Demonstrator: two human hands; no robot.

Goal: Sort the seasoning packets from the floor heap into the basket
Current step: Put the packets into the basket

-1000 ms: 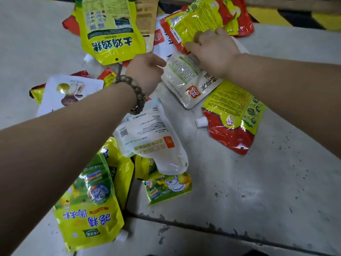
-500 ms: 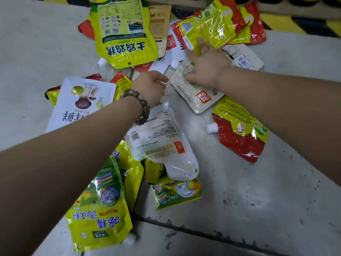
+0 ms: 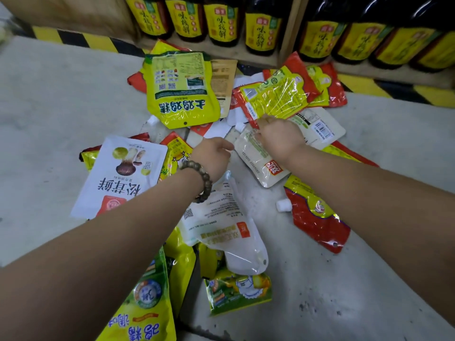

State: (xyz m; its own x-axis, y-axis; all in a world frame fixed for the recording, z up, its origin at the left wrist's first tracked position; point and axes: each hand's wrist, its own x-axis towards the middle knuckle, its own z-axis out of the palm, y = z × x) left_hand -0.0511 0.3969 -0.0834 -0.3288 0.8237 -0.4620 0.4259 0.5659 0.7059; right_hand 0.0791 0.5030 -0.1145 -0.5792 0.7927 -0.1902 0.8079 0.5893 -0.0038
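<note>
- Fingers (image 3: 264, 119) of the right hand (image 3: 280, 141) curl onto the lower edge of a red-and-yellow packet (image 3: 275, 94) and pinch it; the hand lies over a white pouch (image 3: 261, 166).
- Just beside it, the left hand (image 3: 211, 156), with a beaded bracelet (image 3: 200, 177) at the wrist, hovers with fingers curled under; I cannot tell whether it grips anything.
- Around both hands, the seasoning packets (image 3: 221, 217) lie heaped on the grey floor (image 3: 49, 107): a big yellow packet (image 3: 182, 94) beyond my left hand, a white mushroom packet (image 3: 123, 175) to its left, and a red spouted pouch (image 3: 317, 217) below the right forearm.
- Behind the heap, dark bottles (image 3: 221, 20) with yellow labels stand on a wooden shelf.
</note>
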